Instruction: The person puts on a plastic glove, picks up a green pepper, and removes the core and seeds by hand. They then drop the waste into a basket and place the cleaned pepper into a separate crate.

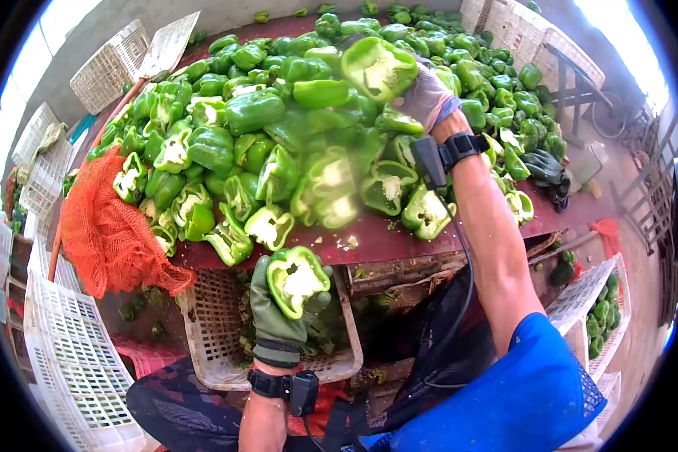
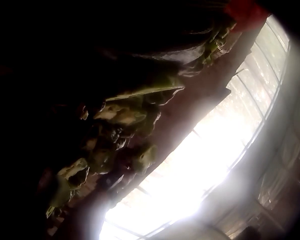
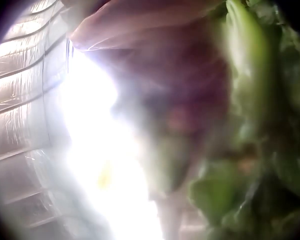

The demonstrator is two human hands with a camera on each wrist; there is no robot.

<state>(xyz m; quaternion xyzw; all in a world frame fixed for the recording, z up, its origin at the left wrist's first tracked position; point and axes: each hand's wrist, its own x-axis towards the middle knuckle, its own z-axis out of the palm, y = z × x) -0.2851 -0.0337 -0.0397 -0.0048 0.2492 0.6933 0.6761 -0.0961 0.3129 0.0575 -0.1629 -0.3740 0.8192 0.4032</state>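
My left hand (image 1: pixel 276 325), in a grey-green glove, holds a halved green bell pepper (image 1: pixel 297 280) with its pale seeded inside facing up. It is above a white plastic crate (image 1: pixel 348 365) at the table's front edge. My right hand (image 1: pixel 423 98), in a thin pale glove, grips another cut bell pepper (image 1: pixel 379 69), cut face toward me, over the pile. That pile of green bell peppers (image 1: pixel 211 147) mixes whole fruit with cut halves. In the right wrist view the right hand (image 3: pixel 165 65) is blurred; the left wrist view is mostly dark.
The peppers lie on a dark red table (image 1: pixel 459 245). Orange-red netting (image 1: pixel 113 226) hangs over its left front corner. White crates stand at left (image 1: pixel 75 354) and at right (image 1: pixel 614 275), the right one holding peppers. More crates (image 1: pixel 531 38) stand behind the table.
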